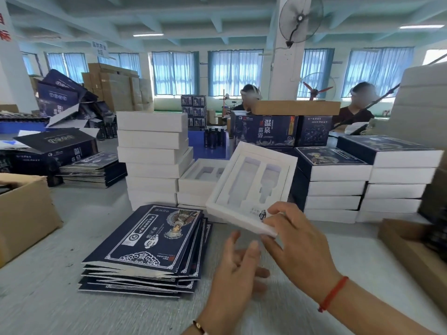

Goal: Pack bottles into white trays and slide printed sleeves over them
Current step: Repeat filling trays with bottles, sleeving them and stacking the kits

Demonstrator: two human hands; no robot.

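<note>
White tray [251, 187] tilted, pinched in right hand [297, 240] grip; left hand [238, 267] open, empty; flat sleeves [147, 240] stacked beside.

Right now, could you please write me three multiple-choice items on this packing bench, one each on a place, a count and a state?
1. Where does the stack of flat printed sleeves lie?
A. On the table, left of the hands
B. Inside the cardboard box
C. On top of the tall white stack

2. How many bottle-shaped cavities does the lifted white tray show?
A. One
B. Two
C. Four

3. In what state is that tray?
A. Filled with bottles
B. Covered by a sleeve
C. Empty and tilted, held at a corner

Key:
1. A, the sleeves rest on the grey table left of both hands.
2. B, two cavities sit side by side.
3. C, the right hand pinches its near corner, cavities bare, while the left hand is open below.
</note>
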